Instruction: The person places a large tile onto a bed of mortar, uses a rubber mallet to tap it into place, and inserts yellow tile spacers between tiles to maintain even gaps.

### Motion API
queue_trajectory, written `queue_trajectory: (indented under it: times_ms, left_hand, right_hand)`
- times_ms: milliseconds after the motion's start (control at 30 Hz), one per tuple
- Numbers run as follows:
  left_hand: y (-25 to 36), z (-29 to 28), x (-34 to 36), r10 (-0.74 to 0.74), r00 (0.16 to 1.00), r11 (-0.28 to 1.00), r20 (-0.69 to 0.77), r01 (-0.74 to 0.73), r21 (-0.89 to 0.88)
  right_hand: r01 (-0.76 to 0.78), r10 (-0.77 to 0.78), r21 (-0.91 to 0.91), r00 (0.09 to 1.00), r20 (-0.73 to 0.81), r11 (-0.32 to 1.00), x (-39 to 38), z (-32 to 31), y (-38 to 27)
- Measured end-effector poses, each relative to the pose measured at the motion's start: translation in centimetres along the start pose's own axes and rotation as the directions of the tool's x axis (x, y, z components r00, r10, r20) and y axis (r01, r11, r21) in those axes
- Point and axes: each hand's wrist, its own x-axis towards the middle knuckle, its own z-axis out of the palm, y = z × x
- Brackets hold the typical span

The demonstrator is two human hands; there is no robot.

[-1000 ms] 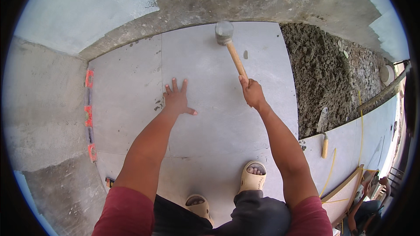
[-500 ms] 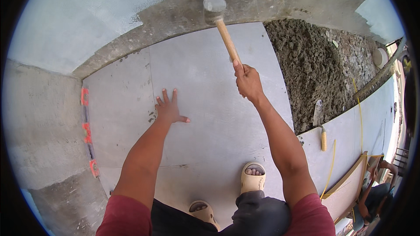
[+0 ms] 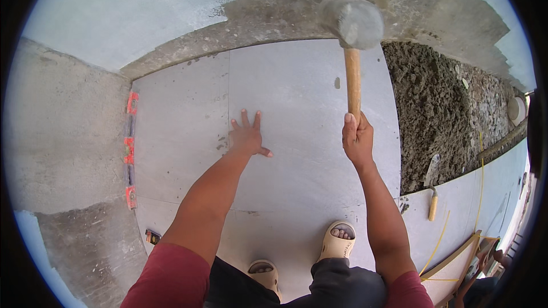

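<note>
In my right hand (image 3: pixel 358 140) is a rubber mallet (image 3: pixel 359 24), gripped by its wooden handle with the fingers wrapped round it. The grey mallet head, a little blurred, is raised above the far right part of a large grey tile (image 3: pixel 308 97). My left hand (image 3: pixel 246 138) rests on this tile with the fingers spread, close to the joint with the tile on its left. A small dark mark lies on the tile left of the mallet handle. Wet grey mortar (image 3: pixel 425 108) borders the tile's right edge.
A red spirit level (image 3: pixel 129 149) lies along the left wall. A trowel (image 3: pixel 433 202) rests at the mortar's near edge. Yellow string (image 3: pixel 436 239) crosses the tiles at right, near a cardboard box (image 3: pixel 454 268) and another person. A tape measure (image 3: pixel 152 236) lies by my left arm.
The mallet has risen closer to the view and turned more upright in my right hand. The whole view has shifted, while my left hand stays spread on the tile.
</note>
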Motion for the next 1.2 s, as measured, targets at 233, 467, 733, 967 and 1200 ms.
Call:
queue_trajectory:
  times_ms: [233, 467, 733, 967, 1200]
  left_hand:
    - [-0.7, -0.6, -0.5, -0.019, 1.000, 1.000, 0.011, 0.019, 0.000]
    - [0.5, -0.5, -0.7, 0.009, 1.000, 1.000, -0.010, -0.009, -0.026]
    - [-1.4, 1.7, -0.4, -0.023, 0.999, 0.999, -0.031, 0.022, -0.031]
    - [1.5, 0.6, 0.5, 0.038, 0.995, 0.999, -0.092, -0.037, 0.014]
    - [0.6, 4.2, -3.4, 0.212, 0.964, 0.970, -0.162, -0.188, 0.151]
  right_hand:
    - [-0.360, 0.360, -0.058, 0.884, 0.297, 0.931, 3.5, 0.1, -1.6]
    - [0.067, -0.063, -0.033, 0.991, 0.115, 0.997, -3.0, 1.5, 3.0]
    - [-0.249, 0.183, 0.130, 0.906, 0.383, 0.960, -1.1, 1.8, -5.4]
    - [-0.324, 0.448, -0.356, 0.819, 0.358, 0.877, -5.3, -3.2, 5.5]
    - [-0.220, 0.165, 0.156, 0.938, 0.305, 0.963, -9.1, -8.5, -8.9]
